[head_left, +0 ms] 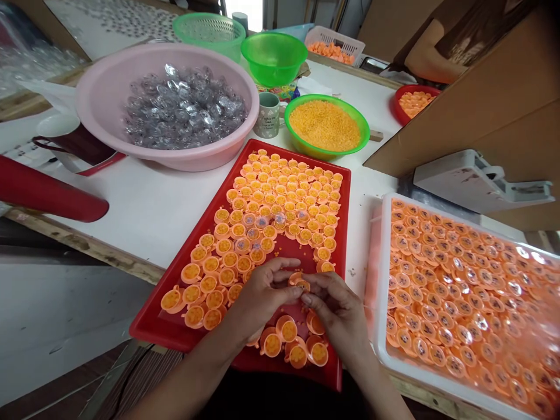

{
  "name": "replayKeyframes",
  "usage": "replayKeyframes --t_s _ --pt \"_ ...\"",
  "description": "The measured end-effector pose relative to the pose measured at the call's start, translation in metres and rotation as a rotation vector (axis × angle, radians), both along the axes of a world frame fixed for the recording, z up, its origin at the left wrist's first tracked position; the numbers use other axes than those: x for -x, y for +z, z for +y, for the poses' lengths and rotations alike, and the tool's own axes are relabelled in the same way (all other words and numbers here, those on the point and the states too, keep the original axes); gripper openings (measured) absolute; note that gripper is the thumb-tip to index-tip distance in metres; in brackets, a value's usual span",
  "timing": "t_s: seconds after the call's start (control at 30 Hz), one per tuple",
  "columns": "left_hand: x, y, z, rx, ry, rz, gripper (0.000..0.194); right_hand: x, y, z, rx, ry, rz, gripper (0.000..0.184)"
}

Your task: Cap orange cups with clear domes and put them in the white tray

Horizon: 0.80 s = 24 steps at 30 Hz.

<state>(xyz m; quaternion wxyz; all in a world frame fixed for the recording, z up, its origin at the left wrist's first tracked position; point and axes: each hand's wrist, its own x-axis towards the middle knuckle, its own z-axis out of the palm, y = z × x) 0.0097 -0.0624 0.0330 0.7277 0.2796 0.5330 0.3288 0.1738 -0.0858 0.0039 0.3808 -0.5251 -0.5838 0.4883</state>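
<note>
A red tray (175, 326) in front of me holds several small orange cups filled with yellow grains. My left hand (262, 294) and my right hand (335, 309) meet over the tray's near end, both pinching one small orange cup (300, 283) between their fingertips. More filled cups lie just below my hands. Further up the tray, a few cups (262, 224) carry clear lids.
A white tray (380, 326) of lidded orange cups sits at right. Behind stand a pink basin (100, 87) of clear lids, a green bowl (326, 125) of yellow grains, a mug (268, 115), an empty green bowl (274, 58) and a cardboard wall (494, 99). Another person's arm (431, 55) shows at far right.
</note>
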Motion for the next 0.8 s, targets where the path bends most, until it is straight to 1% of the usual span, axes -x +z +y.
replayKeyframes --t_s 0.07,0.13,0.27,0.33,0.4,0.47,0.57,0.63,0.67,0.7,0.73,0.8 --pt "-0.001 -0.003 -0.002 0.006 0.038 -0.014 0.035 0.001 -0.001 0.000 0.030 -0.019 0.028 0.032" --pt "-0.004 -0.005 -0.005 -0.047 0.041 0.047 0.029 0.002 -0.002 0.000 0.040 -0.046 0.067 0.032" --pt "-0.009 -0.003 -0.009 -0.150 0.043 0.158 0.024 0.003 -0.001 -0.001 0.094 -0.046 0.112 0.025" --pt "-0.011 -0.001 -0.011 -0.205 0.056 0.183 0.027 0.004 0.001 -0.002 0.150 -0.086 0.141 0.020" --pt "-0.012 0.000 -0.013 -0.317 0.067 0.267 0.030 0.005 0.000 -0.004 0.202 -0.163 0.193 0.020" --pt "-0.013 -0.001 -0.017 -0.497 0.064 0.400 0.029 0.007 -0.001 -0.006 0.199 -0.224 0.219 0.026" --pt "-0.013 -0.006 -0.023 -0.778 0.045 0.541 0.030 0.007 -0.004 -0.011 0.121 -0.223 0.142 0.031" --pt "-0.014 -0.009 -0.025 -0.878 0.035 0.577 0.034 0.005 -0.005 -0.013 0.090 -0.202 0.100 0.030" --pt "-0.015 -0.010 -0.025 -0.889 0.037 0.584 0.035 0.004 -0.005 -0.013 0.087 -0.196 0.098 0.028" --pt "-0.015 -0.011 -0.023 -0.868 0.048 0.576 0.035 0.004 -0.006 -0.012 0.093 -0.197 0.112 0.028" --pt "-0.016 -0.010 -0.022 -0.816 0.069 0.550 0.033 0.003 -0.005 -0.011 0.109 -0.203 0.138 0.027" --pt "-0.015 -0.007 -0.017 -0.641 0.101 0.440 0.027 0.004 -0.003 -0.008 0.146 -0.210 0.194 0.025"
